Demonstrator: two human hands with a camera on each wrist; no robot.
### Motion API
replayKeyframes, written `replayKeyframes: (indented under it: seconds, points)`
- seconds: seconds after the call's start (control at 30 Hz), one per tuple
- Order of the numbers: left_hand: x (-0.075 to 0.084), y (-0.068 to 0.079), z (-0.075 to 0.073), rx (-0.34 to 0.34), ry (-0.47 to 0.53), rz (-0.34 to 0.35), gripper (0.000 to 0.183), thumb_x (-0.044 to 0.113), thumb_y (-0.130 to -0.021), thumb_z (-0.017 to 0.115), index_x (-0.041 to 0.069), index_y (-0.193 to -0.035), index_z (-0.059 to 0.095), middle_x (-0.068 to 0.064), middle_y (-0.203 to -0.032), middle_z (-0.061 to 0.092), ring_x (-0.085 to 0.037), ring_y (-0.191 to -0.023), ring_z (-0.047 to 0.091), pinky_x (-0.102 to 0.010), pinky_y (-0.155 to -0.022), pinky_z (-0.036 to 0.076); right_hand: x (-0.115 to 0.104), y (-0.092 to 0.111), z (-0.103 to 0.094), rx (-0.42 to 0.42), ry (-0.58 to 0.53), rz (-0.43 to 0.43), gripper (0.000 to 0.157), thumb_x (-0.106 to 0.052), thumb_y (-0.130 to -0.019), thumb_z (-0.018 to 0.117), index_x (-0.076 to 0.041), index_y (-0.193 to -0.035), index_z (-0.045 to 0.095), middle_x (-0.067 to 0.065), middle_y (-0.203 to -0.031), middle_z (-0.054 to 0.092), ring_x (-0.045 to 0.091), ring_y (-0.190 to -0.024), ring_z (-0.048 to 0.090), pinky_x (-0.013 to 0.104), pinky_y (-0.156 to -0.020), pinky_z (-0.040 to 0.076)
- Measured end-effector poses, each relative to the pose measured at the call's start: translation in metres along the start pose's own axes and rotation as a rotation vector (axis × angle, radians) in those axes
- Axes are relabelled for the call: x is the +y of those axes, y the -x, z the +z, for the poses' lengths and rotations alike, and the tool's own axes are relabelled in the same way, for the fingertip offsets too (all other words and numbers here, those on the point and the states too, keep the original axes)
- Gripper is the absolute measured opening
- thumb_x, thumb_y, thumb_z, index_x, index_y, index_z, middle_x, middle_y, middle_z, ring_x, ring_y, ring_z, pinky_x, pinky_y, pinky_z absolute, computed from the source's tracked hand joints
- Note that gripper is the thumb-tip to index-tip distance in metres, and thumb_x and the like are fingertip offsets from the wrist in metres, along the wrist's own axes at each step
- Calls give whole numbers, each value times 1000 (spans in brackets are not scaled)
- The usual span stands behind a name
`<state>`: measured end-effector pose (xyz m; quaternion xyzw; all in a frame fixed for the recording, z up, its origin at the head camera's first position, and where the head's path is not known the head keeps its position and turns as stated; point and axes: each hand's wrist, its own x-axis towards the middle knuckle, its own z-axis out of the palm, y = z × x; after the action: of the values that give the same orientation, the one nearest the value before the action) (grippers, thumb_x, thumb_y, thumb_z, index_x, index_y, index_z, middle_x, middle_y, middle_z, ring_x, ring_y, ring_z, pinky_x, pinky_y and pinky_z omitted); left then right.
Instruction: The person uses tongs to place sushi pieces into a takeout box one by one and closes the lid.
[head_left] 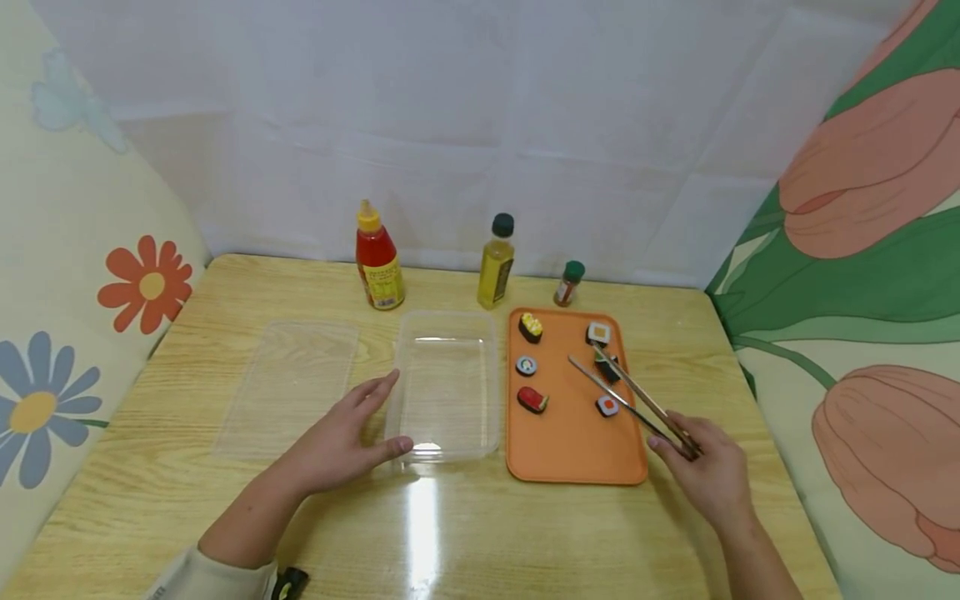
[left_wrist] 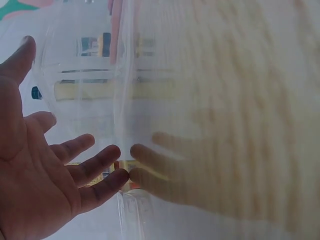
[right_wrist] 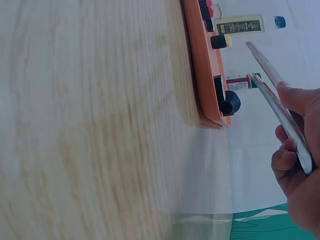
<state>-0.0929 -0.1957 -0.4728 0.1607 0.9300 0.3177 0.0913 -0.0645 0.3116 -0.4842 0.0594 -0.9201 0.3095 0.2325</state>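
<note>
- Right hand (head_left: 708, 467): curled round metal tongs (right_wrist: 285, 119), tips parted over orange tray (head_left: 577, 454).
- Left hand (head_left: 348, 442): spread, gripping nothing, beside clear container (head_left: 448, 400).
- Six sushi pieces (head_left: 532, 400), on tray.
- Red bottle (head_left: 380, 267), yellow bottle (head_left: 493, 273), small green-capped jar (head_left: 567, 287), behind.

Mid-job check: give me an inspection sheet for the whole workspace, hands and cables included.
Surface: wood-grain table, with a bright reflection near the front.
Job's things: six sushi pieces on an orange tray; clear container left of it, no sushi inside; clear flat sheet further left.
Clutter: red bottle, oil bottle and small green-capped jar, upright at the back.
Hands: left hand open at the container's left side, contact unclear; right hand holds tongs over the tray, tips apart, nothing between.
Cables: nothing seen.
Surroundings: white cloth behind, flowered panels either side.
</note>
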Motion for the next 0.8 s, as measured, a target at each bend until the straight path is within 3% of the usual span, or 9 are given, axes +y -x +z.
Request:
replayKeyframes:
  seconds: [0.33,0.6,0.8]
  points:
    - [-1,0,0,-9,8,-41,104,74,-87,66,32,-168,17,-21,-164,31,-54,-145,33,-75,-107,34,-7,7,4,-125,-113,-61,43,-2,-76,92,-6,-116,79,6,-103,74,23,-86,71,10,-65,52]
    - [-2,0,0,-15,24,-57,106,77,-85,67,30,-168,19,-20,-164,32,-54,-145,33,-75,-107,35,-9,10,8,-199,-141,-109,42,-2,-74,93,-7,-113,79,2,-102,74,10,-75,62,13,-61,50]
    - [-2,0,-1,-15,35,-70,109,79,-82,66,30,-168,20,-19,-164,32,-54,-145,33,-76,-107,34,-10,13,12,-224,-137,-123,42,-2,-73,94,-6,-112,79,0,-103,73,13,-78,65,14,-66,51]
